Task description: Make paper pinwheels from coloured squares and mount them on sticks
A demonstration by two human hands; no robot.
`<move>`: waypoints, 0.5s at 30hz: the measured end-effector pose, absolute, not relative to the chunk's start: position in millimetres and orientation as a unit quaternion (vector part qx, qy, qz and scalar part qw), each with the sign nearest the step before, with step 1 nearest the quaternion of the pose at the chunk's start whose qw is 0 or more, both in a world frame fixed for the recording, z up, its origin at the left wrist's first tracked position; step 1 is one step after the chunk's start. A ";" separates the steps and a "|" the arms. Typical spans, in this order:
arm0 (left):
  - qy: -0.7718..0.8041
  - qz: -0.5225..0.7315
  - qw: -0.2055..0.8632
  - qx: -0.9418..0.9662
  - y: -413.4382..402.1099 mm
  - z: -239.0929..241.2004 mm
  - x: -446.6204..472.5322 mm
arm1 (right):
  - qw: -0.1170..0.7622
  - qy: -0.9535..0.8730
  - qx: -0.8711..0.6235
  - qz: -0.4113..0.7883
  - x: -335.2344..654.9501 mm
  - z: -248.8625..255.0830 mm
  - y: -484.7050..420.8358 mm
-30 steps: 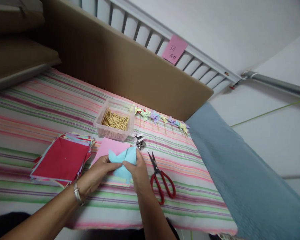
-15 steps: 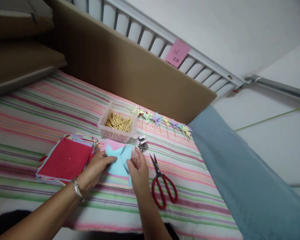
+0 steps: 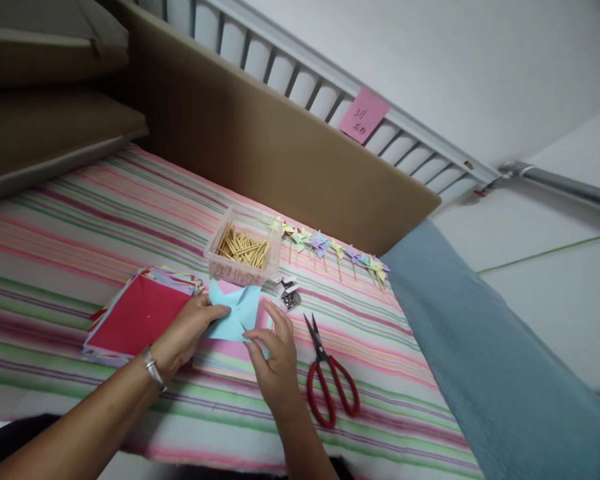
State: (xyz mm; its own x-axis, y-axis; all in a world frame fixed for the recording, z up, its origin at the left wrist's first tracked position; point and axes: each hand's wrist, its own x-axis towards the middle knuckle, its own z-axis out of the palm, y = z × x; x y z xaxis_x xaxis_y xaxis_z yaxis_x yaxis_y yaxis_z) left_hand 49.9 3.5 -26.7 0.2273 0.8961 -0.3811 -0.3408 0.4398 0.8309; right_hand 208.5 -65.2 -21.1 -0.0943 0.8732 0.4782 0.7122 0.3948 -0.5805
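A light blue paper, cut and partly folded into pinwheel flaps, lies over a pink sheet on the striped cloth. My left hand pinches its left edge, a bracelet on that wrist. My right hand curls at the paper's lower right corner, fingertips pressing a flap. A stack of coloured paper squares, red on top, sits just left of my left hand.
A clear tub of wooden sticks stands behind the paper. Beside it lies a small box of pins. Red-handled scissors lie right of my right hand. A row of finished pinwheels lines the cardboard wall. A blue blanket covers the right.
The blue paper has been lowered flatter onto the pink sheet and its flaps spread. My right hand has slid down to its lower right corner. The view has shifted slightly.
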 end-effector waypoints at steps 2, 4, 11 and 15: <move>0.459 0.413 0.717 0.325 3.6 -27.2 51.1 | 0.397 -0.735 -0.538 0.115 209.5 -20.3 -64.4; 0.471 0.396 0.714 0.335 3.5 -27.4 52.1 | 0.395 -0.729 -0.542 0.140 210.1 -19.4 -63.5; 0.472 0.367 0.714 0.365 -0.5 -31.9 57.5 | 0.402 -0.663 -0.599 0.201 208.6 -21.2 -60.3; 0.453 0.350 0.732 0.370 -2.7 -32.7 61.0 | 0.406 -0.641 -0.620 0.199 206.8 -25.1 -58.5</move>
State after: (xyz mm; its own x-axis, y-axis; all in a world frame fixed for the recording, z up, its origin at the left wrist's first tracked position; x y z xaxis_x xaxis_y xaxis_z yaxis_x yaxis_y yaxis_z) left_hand 61.0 -2.7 -32.7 0.3442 0.8473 -0.4045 -0.1761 0.4815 0.8586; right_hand 206.8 -58.5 -25.1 0.0990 0.9567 0.2738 0.6327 0.1519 -0.7594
